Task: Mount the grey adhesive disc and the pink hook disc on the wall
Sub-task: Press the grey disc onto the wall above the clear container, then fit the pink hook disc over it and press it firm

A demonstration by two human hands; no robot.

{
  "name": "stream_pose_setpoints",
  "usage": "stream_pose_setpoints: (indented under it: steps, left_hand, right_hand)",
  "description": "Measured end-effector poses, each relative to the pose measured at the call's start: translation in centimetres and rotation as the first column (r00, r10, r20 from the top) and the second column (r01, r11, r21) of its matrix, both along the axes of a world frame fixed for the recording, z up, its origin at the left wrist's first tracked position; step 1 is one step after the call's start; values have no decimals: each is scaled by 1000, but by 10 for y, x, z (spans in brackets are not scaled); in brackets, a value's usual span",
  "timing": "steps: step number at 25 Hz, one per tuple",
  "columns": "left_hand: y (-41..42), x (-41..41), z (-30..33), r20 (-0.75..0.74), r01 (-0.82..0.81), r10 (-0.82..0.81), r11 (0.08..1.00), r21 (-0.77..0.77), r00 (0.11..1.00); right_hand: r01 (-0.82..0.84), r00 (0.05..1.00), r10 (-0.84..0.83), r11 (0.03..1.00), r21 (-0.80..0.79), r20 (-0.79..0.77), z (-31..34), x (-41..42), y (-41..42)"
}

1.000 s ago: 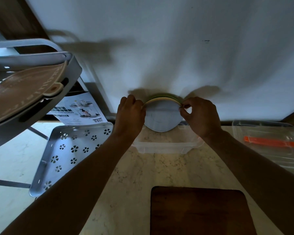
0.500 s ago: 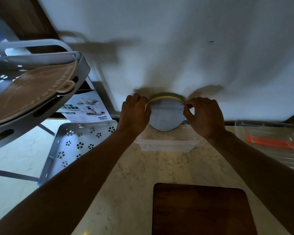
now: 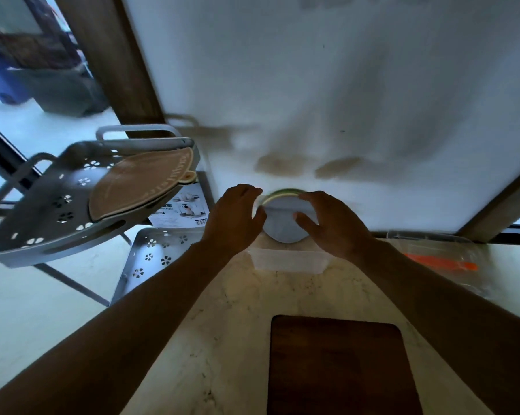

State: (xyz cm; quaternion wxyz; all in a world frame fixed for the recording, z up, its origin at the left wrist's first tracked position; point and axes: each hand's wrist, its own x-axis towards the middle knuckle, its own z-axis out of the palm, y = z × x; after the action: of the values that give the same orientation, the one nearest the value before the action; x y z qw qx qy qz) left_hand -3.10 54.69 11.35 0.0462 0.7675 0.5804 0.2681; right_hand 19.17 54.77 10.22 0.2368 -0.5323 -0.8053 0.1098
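A person's left hand [image 3: 236, 217] and right hand [image 3: 332, 223] flank a grey adhesive disc [image 3: 284, 224] low on a white wall [image 3: 327, 85], just above the back edge of a marble countertop [image 3: 231, 324]. The left hand cups the disc's left rim with its fingers curled; the right hand's fingers are spread loosely, the thumb lying across the grey face, and whether the fingertips bear on the rim is lost to blur. The round disc has no long axis; its flat grey face looks out toward the camera, its upper edge tipped slightly off the wall, exposing a cream rim and a green layer behind. No pink hook disc can be made out. The risk, judged from this stance, is an uneven bond: pressure from only one side could leave the top edge lifted, or let the disc slide down toward the clear plastic container [image 3: 287, 262] directly beneath it. A perforated grey rack tier [image 3: 61, 205] hangs to the left, a dark wooden board [image 3: 339, 369] lies in the foreground, and an orange tool [image 3: 441, 263] rests in clear packaging at right.
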Motion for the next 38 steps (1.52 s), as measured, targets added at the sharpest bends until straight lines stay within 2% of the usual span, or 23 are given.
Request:
stream_pose_setpoints:
  steps: [7,11,16,19,22,25,29,31,32,34,35,36,38]
  left_hand:
    - [-85,-15,69,-53,7,-5,999,47,999]
    - [-126,-34,104,-135,64,-56,996,57,989]
    - [-155,-76,145,-123,-17,32,992,124,992]
    - [-160,-99,154,-142,-59,84,983,176,986]
    - [-157,-115,150,-129,-110,126,986,125,984]
    - [-149,-127,139,-139,-151,162,985,82,977]
    - [-132,-136,127,-173,-151,164,985,87,971]
    - [-120,-138,122,-176,-159,170,985,73,970]
    - [-114,-138,120,-178,-165,174,984,60,969]
    - [-103,-137,118,-176,-162,169,985,51,970]
    - [-99,-138,117,-185,-151,159,987,58,970]
    - [-96,-138,115,-200,-137,147,989,63,969]
    - [-90,-140,112,-211,-116,129,991,72,969]
  right_hand:
    - [15,999,-12,997,-73,38,62,-30,-57]
    - [-1,996,7,997,-76,86,92,-47,-84]
    - [-51,986,61,996,-69,158,119,-77,-108]
    - [-46,998,50,995,-90,48,127,-100,-110]
    - [-10,998,1,989,-145,-59,128,-122,-105]
    - [16,996,-36,976,-215,-86,121,-141,-99]
    - [12,999,-19,973,-229,-29,113,-172,-87]
    - [43,985,-88,957,-287,-148,114,-189,-78]
    - [54,944,-170,925,-377,-281,117,-195,-72]
    - [-28,734,-405,783,-621,-544,123,-207,-64]
    - [-93,629,-495,717,-691,-599,125,-211,-62]
    - [-134,568,-539,685,-716,-623,126,-214,-60]
    - [-170,499,-570,674,-719,-653,123,-221,-55]
